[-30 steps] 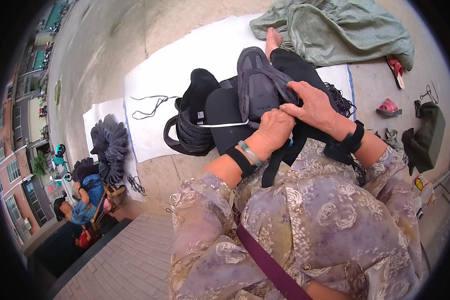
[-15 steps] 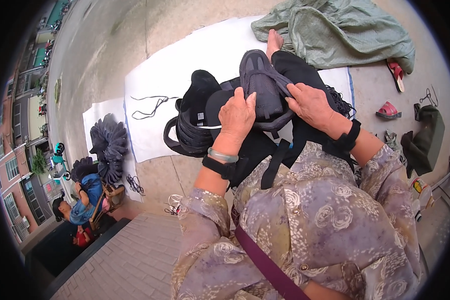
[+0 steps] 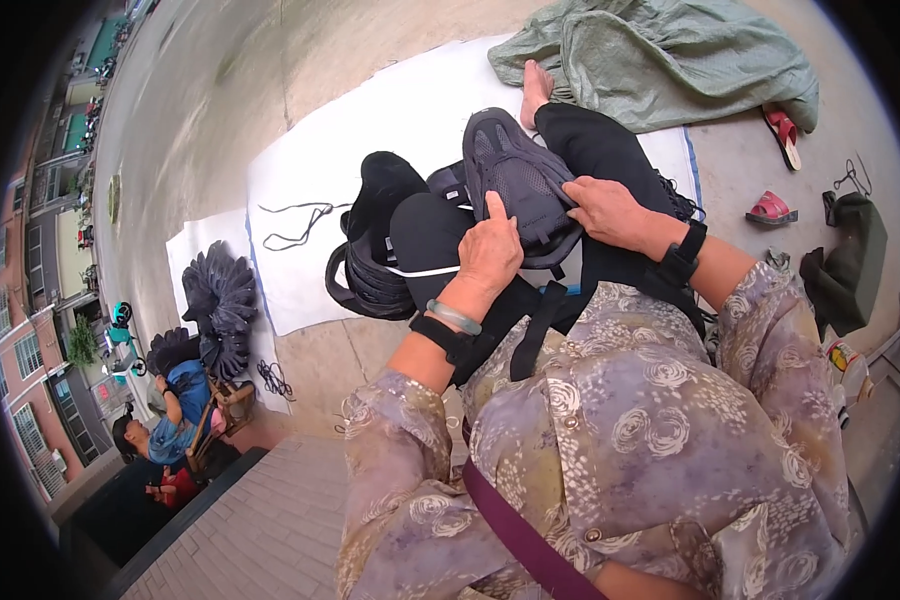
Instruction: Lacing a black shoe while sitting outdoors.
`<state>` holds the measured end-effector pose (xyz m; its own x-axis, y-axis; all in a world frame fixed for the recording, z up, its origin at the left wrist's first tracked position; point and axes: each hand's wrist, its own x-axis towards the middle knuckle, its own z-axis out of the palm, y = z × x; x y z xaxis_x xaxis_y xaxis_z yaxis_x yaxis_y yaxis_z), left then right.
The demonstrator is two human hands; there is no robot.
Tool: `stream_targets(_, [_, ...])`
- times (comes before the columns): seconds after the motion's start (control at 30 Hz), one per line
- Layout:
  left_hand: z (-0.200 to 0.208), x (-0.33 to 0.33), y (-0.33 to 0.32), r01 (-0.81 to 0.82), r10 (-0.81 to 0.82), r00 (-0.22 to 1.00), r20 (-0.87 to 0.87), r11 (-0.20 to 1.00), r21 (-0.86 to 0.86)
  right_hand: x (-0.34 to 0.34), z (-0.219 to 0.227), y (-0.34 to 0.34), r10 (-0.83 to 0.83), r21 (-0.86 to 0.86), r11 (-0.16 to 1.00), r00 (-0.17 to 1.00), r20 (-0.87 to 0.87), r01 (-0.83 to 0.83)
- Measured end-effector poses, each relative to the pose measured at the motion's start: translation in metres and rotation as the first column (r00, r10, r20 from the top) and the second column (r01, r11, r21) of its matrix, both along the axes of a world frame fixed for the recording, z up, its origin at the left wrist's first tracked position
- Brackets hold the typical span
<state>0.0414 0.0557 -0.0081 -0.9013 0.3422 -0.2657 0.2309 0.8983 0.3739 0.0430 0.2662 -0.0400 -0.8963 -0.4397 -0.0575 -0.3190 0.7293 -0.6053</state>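
A dark grey-black shoe upper (image 3: 518, 180) with a mesh front lies over my lap, toe pointing away. My left hand (image 3: 491, 250) is closed at its near left edge, index finger stretched along the material and the other fingers curled. With my right hand (image 3: 610, 212) I pinch its right edge; the fingertips are partly hidden. Left of it, a stack of black shoe uppers (image 3: 380, 275) sits nested together, with a rounded black piece (image 3: 425, 232) between the stack and my left hand.
White sheeting (image 3: 300, 270) covers the ground, with a loose dark lace (image 3: 295, 225) on it. Further left are fanned-out black uppers (image 3: 220, 310) and a seated person (image 3: 175, 415). A grey-green sack (image 3: 670, 65) lies far right, near red slippers (image 3: 772, 208).
My left index finger has straightened along the upper, where thumb and finger pinched before. My right hand has shifted slightly down and left. The view has shifted a little.
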Motion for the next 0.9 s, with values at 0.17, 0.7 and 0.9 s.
stream_targets(0.17, [0.001, 0.013, 0.008, 0.006, -0.006, 0.992, 0.126, 1.000, -0.004, 0.004, 0.008, 0.004, 0.104, 0.132, 0.985, 0.994, 0.045, -0.109])
stream_targets(0.7, [0.053, 0.009, -0.019, -0.204, 0.062, 0.912, 0.405, 0.926, 0.319, -0.018, -0.088, 0.204, -0.554, -0.037, 0.596, 0.444, 0.704, 0.802])
stream_targets(0.9, [0.075, 0.010, -0.009, -0.245, 0.080, 0.866, 0.494, 0.929, 0.279, 0.029, -0.175, 0.215, -0.659, 0.494, 0.752, 0.523, 0.541, 0.436])
